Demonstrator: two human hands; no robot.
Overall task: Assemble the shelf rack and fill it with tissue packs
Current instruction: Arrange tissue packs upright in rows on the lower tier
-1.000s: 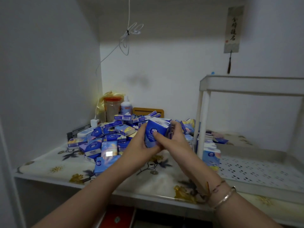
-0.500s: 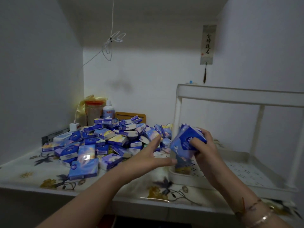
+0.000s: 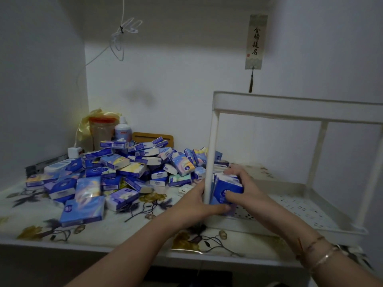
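Blue tissue packs [image 3: 224,190] sit clutched between both hands at centre frame — the right hand [image 3: 241,188] gripping from the right, the left hand [image 3: 204,205] closed on the stack's near side — at the front-left corner of the white shelf rack [image 3: 298,206] (its lower tray). More packs [image 3: 116,172] heap on the table [image 3: 128,228], left.

A white two-tier shelf rack [image 3: 290,108] stands at the counter's right end. Blue tissue packs [image 3: 116,168] lie heaped toward the back-left corner; a few packs [image 3: 227,188] sit upright in the rack's lower front-left corner.
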